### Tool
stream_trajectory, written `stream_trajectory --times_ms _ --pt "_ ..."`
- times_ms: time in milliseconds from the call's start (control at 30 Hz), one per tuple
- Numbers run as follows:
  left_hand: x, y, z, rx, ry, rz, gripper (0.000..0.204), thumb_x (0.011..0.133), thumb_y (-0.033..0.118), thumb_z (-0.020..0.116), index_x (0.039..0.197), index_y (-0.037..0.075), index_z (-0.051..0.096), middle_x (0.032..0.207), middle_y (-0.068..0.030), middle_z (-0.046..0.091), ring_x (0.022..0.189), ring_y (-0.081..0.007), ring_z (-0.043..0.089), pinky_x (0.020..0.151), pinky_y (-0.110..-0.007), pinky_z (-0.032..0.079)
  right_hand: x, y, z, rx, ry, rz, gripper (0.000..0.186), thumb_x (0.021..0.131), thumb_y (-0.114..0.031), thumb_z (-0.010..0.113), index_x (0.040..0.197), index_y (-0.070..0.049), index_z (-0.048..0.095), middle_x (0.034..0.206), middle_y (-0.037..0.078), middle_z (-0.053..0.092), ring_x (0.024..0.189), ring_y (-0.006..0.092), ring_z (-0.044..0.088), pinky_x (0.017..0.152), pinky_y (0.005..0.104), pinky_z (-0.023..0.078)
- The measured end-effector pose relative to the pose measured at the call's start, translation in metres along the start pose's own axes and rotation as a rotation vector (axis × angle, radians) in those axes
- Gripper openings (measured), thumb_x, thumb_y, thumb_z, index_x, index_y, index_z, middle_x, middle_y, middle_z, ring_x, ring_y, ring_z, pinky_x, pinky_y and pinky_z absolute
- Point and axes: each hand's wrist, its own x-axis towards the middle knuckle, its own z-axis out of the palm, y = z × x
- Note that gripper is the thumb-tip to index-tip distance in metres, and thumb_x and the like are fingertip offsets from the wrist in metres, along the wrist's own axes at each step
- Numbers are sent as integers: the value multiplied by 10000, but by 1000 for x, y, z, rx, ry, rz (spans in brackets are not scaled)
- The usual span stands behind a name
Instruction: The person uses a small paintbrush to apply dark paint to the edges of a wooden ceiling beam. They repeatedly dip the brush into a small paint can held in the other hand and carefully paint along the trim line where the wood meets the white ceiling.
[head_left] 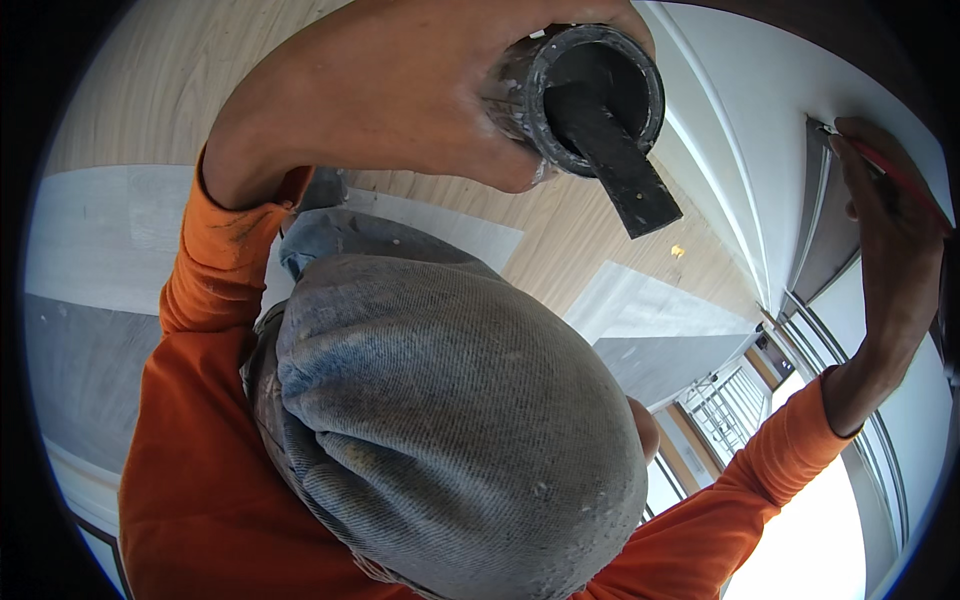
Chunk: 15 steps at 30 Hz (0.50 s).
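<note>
My left hand [400, 100] is closed around a black, paint-stained cup [508, 95] in the upper middle, its open mouth facing me. A flat black strip [632, 182] with a small hole leans in the cup and sticks out over the rim. At the far right my right hand [885, 220] is raised against the white wall [770, 100], gripping a slim red tool [908, 185]. Its fingertips are at the upper edge of a dark panel [832, 210] with a light trim line. The tool's working end is hidden by the fingers.
My bent knee in worn denim [460, 400] fills the middle. Wood-look floor [130, 100] with grey and pale sections lies below. A yellow scrap [677, 252] is on the floor near the white skirting [735, 180]. A white metal railing [735, 405] shows beyond a bright opening.
</note>
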Motion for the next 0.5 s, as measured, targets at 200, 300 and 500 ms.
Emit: stream_trajectory --times_ms 200,300,500 --pt "-4 1 0 32 4 -52 796 666 242 901 1374 73 578 1206 -149 710 1143 -340 676 1014 -458 514 -12 -8 1 82 -32 158 183 932 -84 805 1113 -57 795 782 54 768 568 67 623 545 201 470" --pt "-6 1 0 43 15 -49 804 661 247 907 1373 71 579 1207 -152 709 1141 -342 682 1015 -457 518 -4 -6 -4 1 -116 112 105 917 -76 815 1011 -32 799 724 47 759 477 55 568 456 196 412" --pt "-8 -1 -1 3 36 -11 810 662 252 908 1377 62 577 1211 -159 709 1150 -348 681 1026 -460 516 1 4 3 22 54 -141 96 887 -97 842 908 -13 801 640 29 725 402 50 521 380 196 378"
